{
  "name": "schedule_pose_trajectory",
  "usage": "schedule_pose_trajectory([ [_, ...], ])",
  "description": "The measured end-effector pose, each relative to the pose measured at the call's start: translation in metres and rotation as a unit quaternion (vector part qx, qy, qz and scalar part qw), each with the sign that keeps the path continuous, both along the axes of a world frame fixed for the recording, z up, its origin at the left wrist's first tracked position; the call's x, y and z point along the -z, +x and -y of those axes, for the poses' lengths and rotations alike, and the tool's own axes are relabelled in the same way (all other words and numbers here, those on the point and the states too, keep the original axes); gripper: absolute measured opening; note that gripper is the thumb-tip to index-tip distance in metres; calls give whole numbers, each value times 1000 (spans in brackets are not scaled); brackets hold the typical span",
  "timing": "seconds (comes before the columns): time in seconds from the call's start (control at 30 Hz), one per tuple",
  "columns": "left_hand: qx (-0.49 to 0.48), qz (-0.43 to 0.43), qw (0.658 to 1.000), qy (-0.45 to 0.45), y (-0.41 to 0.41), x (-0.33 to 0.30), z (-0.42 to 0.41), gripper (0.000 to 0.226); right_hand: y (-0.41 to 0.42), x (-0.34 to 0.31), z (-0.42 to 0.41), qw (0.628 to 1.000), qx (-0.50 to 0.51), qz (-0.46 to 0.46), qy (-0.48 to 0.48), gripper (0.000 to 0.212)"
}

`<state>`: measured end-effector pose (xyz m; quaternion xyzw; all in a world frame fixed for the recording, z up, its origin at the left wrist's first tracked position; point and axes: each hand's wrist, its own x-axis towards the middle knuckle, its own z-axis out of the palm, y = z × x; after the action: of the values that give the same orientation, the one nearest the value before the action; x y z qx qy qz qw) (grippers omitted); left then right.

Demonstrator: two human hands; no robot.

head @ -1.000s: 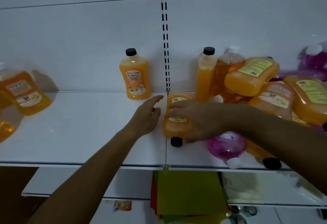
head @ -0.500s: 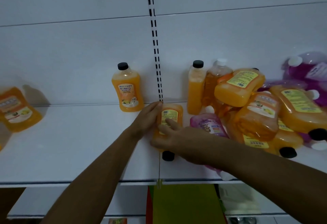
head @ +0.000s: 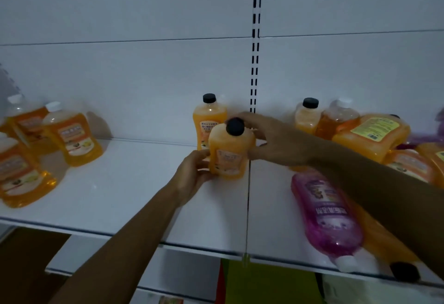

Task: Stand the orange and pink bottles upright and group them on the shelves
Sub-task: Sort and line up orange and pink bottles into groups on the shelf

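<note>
Both hands clamped on orange bottle point(head: 228, 157): left hand point(head: 192, 174) low, right hand point(head: 276, 138) at shoulder. Full, likely heavy, slick plastic; grip body, not cap.

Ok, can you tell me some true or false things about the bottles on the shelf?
1. Both hands hold one orange bottle: left hand, right hand. True.
2. That bottle has a white cap. False: its cap is black.
3. The pink bottle stands upright. False: it lies on its side, cap toward the shelf edge.
4. Another black-capped orange bottle stands upright behind the held one. True.
</note>
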<state>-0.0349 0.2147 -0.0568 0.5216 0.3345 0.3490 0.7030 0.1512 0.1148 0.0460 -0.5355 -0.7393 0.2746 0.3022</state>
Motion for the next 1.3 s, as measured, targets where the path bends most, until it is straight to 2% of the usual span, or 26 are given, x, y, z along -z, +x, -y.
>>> schedule_pose_trajectory([
  [0.07,25,-19,999,34,-11,0,-1,33,0,1,-15,999,44,12,27,58],
  [0.13,16,-105,988,111,-20,2,-3,41,-2,2,-31,992,95,47,63,58],
  [0.2,-26,-204,962,179,-24,6,-8,50,-7,3,-45,989,119,55,75,60],
  [0.33,-78,-256,932,244,-27,15,-20,65,-16,10,-66,987,134,45,76,62],
  [0.43,-82,-296,910,278,-21,15,-25,49,-15,12,-76,985,148,60,72,69],
  [0.6,-61,-283,906,310,12,13,-25,38,1,4,-75,979,170,83,81,66],
  [0.83,-106,-281,895,329,56,18,-32,30,27,9,-70,971,200,95,91,66],
  [0.93,-115,-302,875,361,57,24,-34,30,30,17,-73,974,202,69,76,67],
  [1.0,-125,-297,874,363,55,26,-35,31,31,20,-75,972,213,66,79,68],
  [1.07,-136,-309,868,364,55,27,-36,31,32,22,-77,968,224,75,88,70],
  [1.2,-157,-361,832,390,55,27,-24,24,32,23,-73,957,239,123,112,74],
  [1.3,-140,-323,833,427,58,26,-9,21,38,15,-53,946,243,136,164,65],
])
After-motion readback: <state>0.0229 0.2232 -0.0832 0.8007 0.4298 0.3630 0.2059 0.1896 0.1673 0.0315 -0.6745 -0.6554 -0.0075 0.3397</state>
